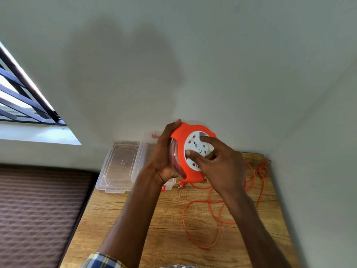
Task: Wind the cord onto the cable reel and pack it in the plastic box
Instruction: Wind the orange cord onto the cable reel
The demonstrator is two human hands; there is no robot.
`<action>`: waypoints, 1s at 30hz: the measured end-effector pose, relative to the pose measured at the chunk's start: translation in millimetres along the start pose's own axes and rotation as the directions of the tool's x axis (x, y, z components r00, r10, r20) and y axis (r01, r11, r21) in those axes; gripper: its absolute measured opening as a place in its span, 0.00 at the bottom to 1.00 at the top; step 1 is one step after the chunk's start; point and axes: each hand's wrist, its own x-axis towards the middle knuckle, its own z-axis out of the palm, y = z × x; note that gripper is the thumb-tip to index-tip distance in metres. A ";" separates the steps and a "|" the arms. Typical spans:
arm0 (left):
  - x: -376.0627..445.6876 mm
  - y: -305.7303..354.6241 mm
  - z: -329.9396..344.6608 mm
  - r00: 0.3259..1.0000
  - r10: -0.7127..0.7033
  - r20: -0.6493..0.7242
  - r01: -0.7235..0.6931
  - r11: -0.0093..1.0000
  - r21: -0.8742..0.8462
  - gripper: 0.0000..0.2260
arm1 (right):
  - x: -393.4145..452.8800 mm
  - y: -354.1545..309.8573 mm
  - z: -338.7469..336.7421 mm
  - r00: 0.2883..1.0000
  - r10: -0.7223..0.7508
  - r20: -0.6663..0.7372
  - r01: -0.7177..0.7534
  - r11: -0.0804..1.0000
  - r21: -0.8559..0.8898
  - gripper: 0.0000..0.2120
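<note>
An orange cable reel (180,144) with a white socket face is held up above the wooden table (135,219), near the wall. My left hand (164,153) grips its left rim and clear side. My right hand (220,163) lies on the white socket disc, fingers spread on it. The orange cord (202,225) trails from the reel in loose loops over the table's right part. Its plug (180,183) hangs just under the reel. The clear plastic box (119,167) sits at the table's back left; the reel partly hides a second clear piece with a red latch (168,185).
The table stands in a corner, with walls behind and to the right. A brown patterned mattress (38,209) lies to the left of the table. A barred window (19,93) is at the far left. A red latch (155,135) shows behind my left hand.
</note>
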 end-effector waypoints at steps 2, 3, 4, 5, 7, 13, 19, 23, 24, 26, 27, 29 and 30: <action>0.0 -2.3 2.2 1.000 0.013 -0.022 -0.013 1.000 0.003 0.28 | -0.6 -5.3 5.4 0.997 0.070 -0.039 -0.070 0.997 -0.016 0.35; -0.1 -3.1 2.6 0.999 0.018 -0.027 -0.018 1.000 -0.008 0.29 | -0.9 -7.4 6.1 0.997 0.063 -0.040 -0.064 0.997 -0.034 0.35; -0.4 -3.2 2.6 0.999 0.023 -0.027 -0.023 1.000 -0.016 0.29 | -1.0 -7.9 5.0 0.999 0.033 -0.042 -0.035 0.998 -0.051 0.35; -0.7 -2.5 2.2 0.999 0.029 -0.027 -0.030 0.999 -0.016 0.29 | -0.8 -7.2 2.2 0.999 -0.010 -0.047 0.007 0.998 -0.060 0.34; -1.3 0.5 0.1 0.999 0.035 -0.020 -0.035 0.999 -0.005 0.29 | 1.0 -2.2 -5.0 0.994 -0.105 -0.041 0.104 0.994 -0.036 0.26; -3.3 6.6 -5.2 1.000 0.023 -0.014 -0.024 0.998 -0.061 0.31 | 6.5 16.8 -16.0 0.905 -0.365 0.218 0.371 0.929 0.015 0.28; -5.3 4.2 -10.5 1.000 -0.014 -0.007 0.013 0.999 -0.030 0.29 | 8.2 8.0 -13.5 0.888 -0.361 0.285 0.387 0.922 -0.036 0.28; -4.1 4.2 -10.7 0.999 -0.001 -0.053 0.000 1.000 -0.024 0.29 | 8.6 8.0 -9.5 0.910 -0.324 0.259 0.353 0.933 -0.073 0.28; -4.1 4.2 -9.6 0.998 -0.001 -0.064 -0.001 1.000 -0.025 0.29 | 7.5 8.2 -7.5 0.917 -0.317 0.240 0.344 0.936 -0.078 0.28; -4.2 4.4 -6.5 0.998 0.007 -0.070 -0.008 1.000 -0.013 0.30 | 5.0 7.7 -4.3 0.939 -0.280 0.200 0.298 0.952 -0.071 0.28; -4.1 4.7 -5.4 0.998 0.017 -0.067 -0.017 1.000 -0.001 0.30 | 3.3 6.6 -3.7 0.952 -0.251 0.176 0.264 0.963 -0.053 0.28; -3.8 5.3 -3.2 0.998 0.025 -0.052 -0.024 1.000 0.013 0.29 | -1.2 2.6 -1.6 0.981 -0.167 0.103 0.168 0.986 -0.002 0.28; -4.1 5.7 -1.6 0.999 0.020 -0.045 -0.019 1.000 0.014 0.29 | -3.3 -0.8 1.2 0.994 -0.101 0.051 0.099 0.995 0.030 0.29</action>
